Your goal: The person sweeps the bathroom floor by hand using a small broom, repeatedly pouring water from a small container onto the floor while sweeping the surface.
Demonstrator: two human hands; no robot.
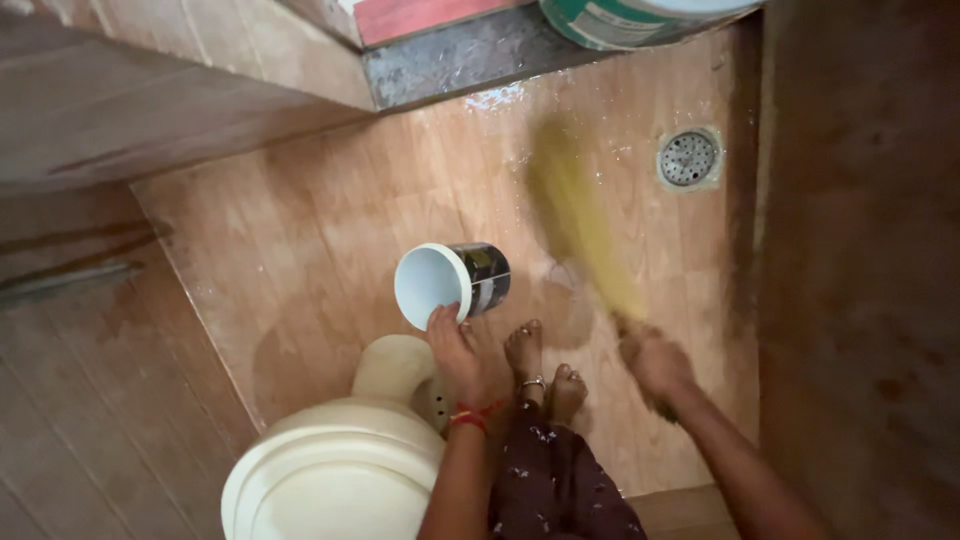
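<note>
Left hand (pixel 458 345) gripping mug (pixel 452 282) by the rim, fingers hooked over the near edge; mug tipped on its side, white mouth facing left and up, dark printed wall facing the drain side, held low above mid-floor just ahead of the feet (pixel 545 365). Right hand (pixel 655 362) clenched round the broom (pixel 580 225) handle; bristles motion-blurred, so mid-stroke, reaching toward the far right corner of the floor near the drain (pixel 689 158). Floor (pixel 330 240) visibly wet: sheen and droplets by the far edge, darker damp patch round the feet and by the toilet (pixel 340 470) base. Main risk: slip. Bare feet on wet glossy tile, body bent forward, both hands occupied, nothing free to catch a fall. Second risk: mug grip. Rim-only pinch on a wet, tilted mug likely weak; a jolt from the sweeping arm could drop it onto tile, with probable crack or bounce toward toes. Third: broom path passing close to the mug's right side; wide backswing could clip it. Fourth: splash-back of dirty water onto feet and clothing from fast strokes. Drain grate looking clear, yet swept debris could clog it and pool water at the right edge. Bucket (pixel 640 20) at far edge well apart, low concern. Mug contents not visible.
</note>
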